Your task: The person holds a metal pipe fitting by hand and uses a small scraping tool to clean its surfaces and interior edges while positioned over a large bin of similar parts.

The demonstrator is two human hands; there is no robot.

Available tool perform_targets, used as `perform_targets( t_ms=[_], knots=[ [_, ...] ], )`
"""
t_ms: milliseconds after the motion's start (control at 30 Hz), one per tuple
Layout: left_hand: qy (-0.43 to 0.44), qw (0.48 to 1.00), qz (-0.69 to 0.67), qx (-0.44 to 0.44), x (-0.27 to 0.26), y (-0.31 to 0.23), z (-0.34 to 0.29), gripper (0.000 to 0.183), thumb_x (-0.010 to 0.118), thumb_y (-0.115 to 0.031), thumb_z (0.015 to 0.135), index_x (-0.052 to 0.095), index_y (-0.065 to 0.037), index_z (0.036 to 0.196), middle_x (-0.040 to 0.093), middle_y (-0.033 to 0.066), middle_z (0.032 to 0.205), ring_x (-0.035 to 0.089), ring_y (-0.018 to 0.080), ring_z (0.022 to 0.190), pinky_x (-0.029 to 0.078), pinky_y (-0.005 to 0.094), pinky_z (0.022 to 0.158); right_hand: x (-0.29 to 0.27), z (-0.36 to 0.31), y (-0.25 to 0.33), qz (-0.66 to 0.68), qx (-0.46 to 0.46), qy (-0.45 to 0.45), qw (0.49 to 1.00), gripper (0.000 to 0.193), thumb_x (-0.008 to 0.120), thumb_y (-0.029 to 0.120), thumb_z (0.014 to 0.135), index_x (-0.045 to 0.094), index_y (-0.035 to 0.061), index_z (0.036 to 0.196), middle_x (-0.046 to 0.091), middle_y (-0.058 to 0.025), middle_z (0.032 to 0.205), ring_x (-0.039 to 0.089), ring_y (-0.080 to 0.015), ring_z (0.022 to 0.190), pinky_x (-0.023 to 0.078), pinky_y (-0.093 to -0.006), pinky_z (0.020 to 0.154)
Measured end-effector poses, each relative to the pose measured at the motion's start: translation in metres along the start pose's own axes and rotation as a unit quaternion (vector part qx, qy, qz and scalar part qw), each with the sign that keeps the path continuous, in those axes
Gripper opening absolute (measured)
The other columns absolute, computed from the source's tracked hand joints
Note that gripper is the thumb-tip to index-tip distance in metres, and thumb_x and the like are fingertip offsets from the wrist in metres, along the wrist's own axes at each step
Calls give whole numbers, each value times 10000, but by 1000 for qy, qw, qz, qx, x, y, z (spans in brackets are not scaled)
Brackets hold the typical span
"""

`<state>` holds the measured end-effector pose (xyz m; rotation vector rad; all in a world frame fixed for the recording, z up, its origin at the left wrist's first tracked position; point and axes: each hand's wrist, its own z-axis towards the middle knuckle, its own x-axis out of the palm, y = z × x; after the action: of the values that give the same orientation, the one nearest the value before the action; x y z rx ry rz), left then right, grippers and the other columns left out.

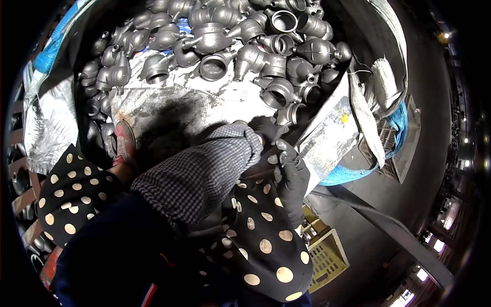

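At the far left a silvery woven sack (48,128) lines the edge of a big bin, and just inside it the first grey metal pipe fittings (110,74) lie against the wall. The heap of fittings (245,46) spreads across the top of the bin, over a bare patch of dusty liner (169,105) in the middle. They look like cast metal: heavy for their size, rigid, unlikely to break, but rough and perhaps dusty, so a bare grip could slip and dark gloves make sense. The best hold seems to be around the round body or with fingers hooked in an open collar. Lower centre, the left hand (268,128), in a dark glove beyond a checked sleeve (204,171), reaches to the near fittings; one fitting (288,115) lies just at its fingertips, though I cannot tell whether the fingers close on it or only touch. Just right and below, the right hand (290,176) is curled around a small dark piece (285,152), seemingly gripping it. Further right hang a blue sack (401,120) and a yellow crate (327,256) below.
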<state>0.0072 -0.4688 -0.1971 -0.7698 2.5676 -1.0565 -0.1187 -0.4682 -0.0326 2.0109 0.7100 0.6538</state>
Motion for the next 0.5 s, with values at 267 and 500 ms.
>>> perform_targets(
  t_ms=[267,500],
  knots=[
    [44,968,16,246,-99,59,-74,223,582,-231,888,642,-25,827,609,51,661,546,128,524,407,275,469,-10,6,-27,-109,-18,-26,994,255,555,174,937,661,31,1121,599,43,774,392,-17,571,292,-173,519],
    [-3,976,-202,77,-169,33,-235,225,655,-231,878,608,-27,793,538,7,628,490,76,526,365,208,463,-21,15,-29,-46,26,51,997,285,587,197,904,621,12,1117,647,-21,847,488,-33,600,335,-177,507]
  ],
)
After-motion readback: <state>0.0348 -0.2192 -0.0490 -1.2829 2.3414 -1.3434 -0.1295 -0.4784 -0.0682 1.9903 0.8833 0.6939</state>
